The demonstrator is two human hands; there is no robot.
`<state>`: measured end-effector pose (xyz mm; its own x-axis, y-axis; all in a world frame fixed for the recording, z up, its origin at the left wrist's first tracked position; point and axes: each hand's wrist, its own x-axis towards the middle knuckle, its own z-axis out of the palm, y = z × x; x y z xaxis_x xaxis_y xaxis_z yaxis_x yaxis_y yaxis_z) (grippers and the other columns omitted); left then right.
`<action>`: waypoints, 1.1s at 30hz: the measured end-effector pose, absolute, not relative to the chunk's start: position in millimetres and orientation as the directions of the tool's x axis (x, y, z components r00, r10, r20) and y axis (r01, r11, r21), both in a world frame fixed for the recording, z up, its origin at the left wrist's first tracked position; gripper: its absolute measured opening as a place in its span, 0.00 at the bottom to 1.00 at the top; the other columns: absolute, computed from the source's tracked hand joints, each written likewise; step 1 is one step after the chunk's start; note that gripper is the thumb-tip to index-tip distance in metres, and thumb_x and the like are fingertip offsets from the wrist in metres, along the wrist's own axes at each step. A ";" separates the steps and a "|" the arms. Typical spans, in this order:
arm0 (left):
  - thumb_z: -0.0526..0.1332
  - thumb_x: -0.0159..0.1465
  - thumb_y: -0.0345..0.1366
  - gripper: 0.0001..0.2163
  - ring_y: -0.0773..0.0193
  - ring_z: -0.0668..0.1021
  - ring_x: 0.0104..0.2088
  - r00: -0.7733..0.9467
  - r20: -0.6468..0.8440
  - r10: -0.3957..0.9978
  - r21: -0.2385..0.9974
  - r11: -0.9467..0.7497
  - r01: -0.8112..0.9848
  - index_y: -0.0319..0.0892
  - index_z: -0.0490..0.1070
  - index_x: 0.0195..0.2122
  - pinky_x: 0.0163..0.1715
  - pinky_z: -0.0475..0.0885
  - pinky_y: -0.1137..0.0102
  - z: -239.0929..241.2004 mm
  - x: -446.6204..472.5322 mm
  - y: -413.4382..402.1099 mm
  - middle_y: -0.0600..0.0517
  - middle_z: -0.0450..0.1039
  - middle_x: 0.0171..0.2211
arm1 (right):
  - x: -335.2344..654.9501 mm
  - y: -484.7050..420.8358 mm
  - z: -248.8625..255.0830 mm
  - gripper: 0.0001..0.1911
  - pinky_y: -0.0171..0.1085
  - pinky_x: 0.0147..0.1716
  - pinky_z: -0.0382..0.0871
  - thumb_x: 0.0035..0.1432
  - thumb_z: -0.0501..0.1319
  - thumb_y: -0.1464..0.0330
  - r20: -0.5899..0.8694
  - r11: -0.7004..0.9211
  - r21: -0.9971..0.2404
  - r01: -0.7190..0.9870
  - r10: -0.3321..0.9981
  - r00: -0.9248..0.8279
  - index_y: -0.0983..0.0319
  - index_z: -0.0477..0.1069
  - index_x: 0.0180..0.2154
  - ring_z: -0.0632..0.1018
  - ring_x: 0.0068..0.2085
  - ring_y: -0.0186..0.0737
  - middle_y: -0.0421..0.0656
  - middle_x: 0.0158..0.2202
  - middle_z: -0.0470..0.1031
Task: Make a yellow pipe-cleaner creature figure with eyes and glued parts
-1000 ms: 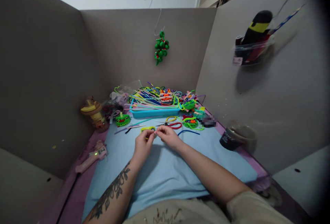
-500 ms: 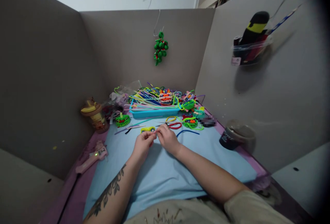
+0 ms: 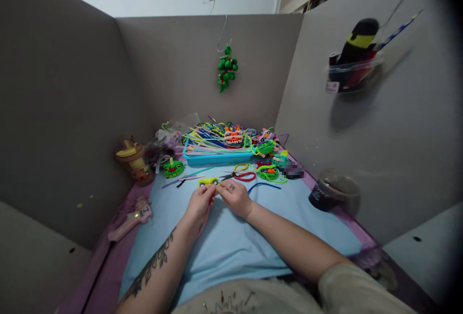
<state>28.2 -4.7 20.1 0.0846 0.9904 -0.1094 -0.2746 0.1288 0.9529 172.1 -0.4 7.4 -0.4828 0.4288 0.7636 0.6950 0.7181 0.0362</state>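
Observation:
My left hand (image 3: 200,202) and my right hand (image 3: 234,195) meet fingertip to fingertip over the light blue mat (image 3: 231,246), both pinched on a thin pink pipe cleaner (image 3: 204,218) that trails down under my left wrist. Just beyond my fingers lies a small yellow pipe-cleaner piece (image 3: 208,182). Red-handled scissors (image 3: 242,176) rest right behind my right hand, next to a loose blue pipe cleaner (image 3: 263,185).
A blue tray (image 3: 216,158) heaped with coloured pipe cleaners stands at the back. Green pipe-cleaner figures (image 3: 172,168) lie near it. A pink glue gun (image 3: 130,217) sits left, a dark cup (image 3: 330,193) right, a yellow-topped jar (image 3: 133,159) far left. Grey partition walls enclose the desk.
Both hands have stayed together and shifted slightly, still pinching. The pink pipe cleaner now shows hanging under my left wrist.

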 end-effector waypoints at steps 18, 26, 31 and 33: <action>0.57 0.57 0.37 0.06 0.67 0.70 0.29 0.023 0.311 0.950 0.932 -0.309 0.189 0.39 0.68 0.29 0.30 0.64 0.74 21.8 26.1 -7.8 0.53 0.68 0.26 | 161.4 1.9 8.8 0.05 0.31 0.29 0.65 0.53 0.59 0.68 0.497 0.506 -0.838 0.202 0.862 -0.100 0.62 0.70 0.28 0.70 0.31 0.34 0.40 0.29 0.69; 0.58 0.57 0.38 0.08 0.66 0.72 0.30 0.016 0.323 0.946 0.925 -0.320 0.204 0.39 0.70 0.29 0.30 0.66 0.74 22.1 26.4 -10.0 0.51 0.70 0.27 | 160.0 2.2 8.2 0.05 0.32 0.29 0.65 0.51 0.60 0.68 0.465 0.467 -0.874 0.136 0.884 -0.046 0.63 0.71 0.27 0.71 0.29 0.34 0.40 0.26 0.69; 0.59 0.56 0.44 0.13 0.64 0.74 0.30 0.083 0.108 0.991 0.990 -0.115 0.084 0.38 0.72 0.34 0.25 0.67 0.74 18.3 26.2 -6.8 0.49 0.72 0.29 | 162.1 -0.6 14.5 0.05 0.31 0.27 0.64 0.51 0.60 0.70 0.535 0.520 -0.821 0.234 0.845 0.000 0.63 0.70 0.24 0.70 0.28 0.33 0.40 0.26 0.68; 0.61 0.54 0.44 0.15 0.64 0.75 0.30 0.102 0.072 0.992 0.997 -0.074 0.017 0.38 0.72 0.35 0.26 0.68 0.74 15.4 27.3 -5.3 0.49 0.73 0.29 | 164.6 0.1 15.1 0.05 0.32 0.26 0.63 0.52 0.59 0.70 0.592 0.564 -0.770 0.299 0.806 0.001 0.62 0.69 0.25 0.69 0.28 0.33 0.40 0.26 0.68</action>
<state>27.3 -5.3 15.4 0.1017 0.9922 0.0721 0.0173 -0.0742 0.9971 164.6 0.1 15.1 0.0012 0.8062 0.5916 0.2989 0.5643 -0.7696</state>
